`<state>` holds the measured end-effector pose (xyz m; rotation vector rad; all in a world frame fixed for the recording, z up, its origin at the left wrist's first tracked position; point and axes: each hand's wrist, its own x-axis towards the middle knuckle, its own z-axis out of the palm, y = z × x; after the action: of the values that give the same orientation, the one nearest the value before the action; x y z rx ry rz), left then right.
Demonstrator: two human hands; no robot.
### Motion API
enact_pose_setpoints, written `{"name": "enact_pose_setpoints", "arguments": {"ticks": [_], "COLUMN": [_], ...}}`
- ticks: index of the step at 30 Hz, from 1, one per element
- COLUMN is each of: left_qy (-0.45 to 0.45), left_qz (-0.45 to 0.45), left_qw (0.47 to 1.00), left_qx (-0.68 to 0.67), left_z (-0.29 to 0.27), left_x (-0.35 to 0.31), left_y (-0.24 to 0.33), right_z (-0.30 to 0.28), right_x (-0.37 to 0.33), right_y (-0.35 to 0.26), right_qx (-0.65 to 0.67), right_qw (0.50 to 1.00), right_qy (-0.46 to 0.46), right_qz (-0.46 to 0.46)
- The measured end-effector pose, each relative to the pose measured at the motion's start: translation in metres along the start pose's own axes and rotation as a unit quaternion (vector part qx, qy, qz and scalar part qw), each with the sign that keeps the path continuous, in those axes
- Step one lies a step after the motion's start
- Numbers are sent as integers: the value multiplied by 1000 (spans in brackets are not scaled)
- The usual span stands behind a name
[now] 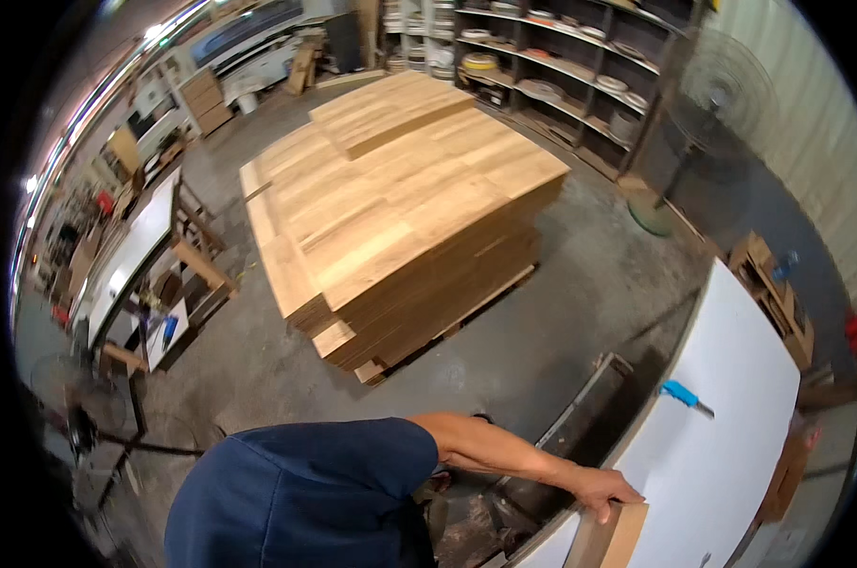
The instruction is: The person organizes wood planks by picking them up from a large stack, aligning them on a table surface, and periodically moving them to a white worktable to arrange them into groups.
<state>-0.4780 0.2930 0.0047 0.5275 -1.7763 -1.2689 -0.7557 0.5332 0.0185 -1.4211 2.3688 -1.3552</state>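
My left arm, in a navy sleeve, reaches to the right across the lower part of the view. My left hand (602, 488) is closed over the near corner of a light wooden board (625, 533), its fingers bent over the edge. The board lies at the lower edge of the picture and is partly cut off there. Beneath it is a white-topped table (731, 350). A blue-handled tool with a dark narrow tip, which looks like a utility knife (680, 392), lies on this table beyond my hand. My right hand is out of view.
A tall stack of wood panels (428, 204) stands on a pallet mid-floor. Shelves (570, 71) of rolls line the back, beside a standing fan (717, 99). Another white-topped table (144, 232) is at left. A metal-framed trough (584, 402) lies beside my arm.
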Motion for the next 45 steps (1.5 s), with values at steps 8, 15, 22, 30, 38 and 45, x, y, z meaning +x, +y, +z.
{"name": "enact_pose_setpoints", "arguments": {"ticks": [8,15,22,30,38,45], "left_qy": [194,379,578,772,838,849], "left_qz": [-185,-300,-391,-325,-233,-242], "left_qw": [958,862,706,535,485,455], "left_qx": [105,155,125,-108,-92,-117], "left_z": [-53,-76,-81,-119,-215,-364], "left_x": [-156,-353,-554,-719,-860,-963], "left_y": [133,196,285,389,401,425], "right_z": [29,85,173,250,343,421], "right_x": [15,-66,-211,-419,-584,-716], "right_y": [-59,-205,-318,-514,-661,-790], "right_qx": [137,210,205,191,188,197], "right_qw": [953,832,712,581,523,501], "right_qy": [-268,-513,-664,-783,-805,-814], "right_qz": [17,32,-97,-110,-209,-217]}}
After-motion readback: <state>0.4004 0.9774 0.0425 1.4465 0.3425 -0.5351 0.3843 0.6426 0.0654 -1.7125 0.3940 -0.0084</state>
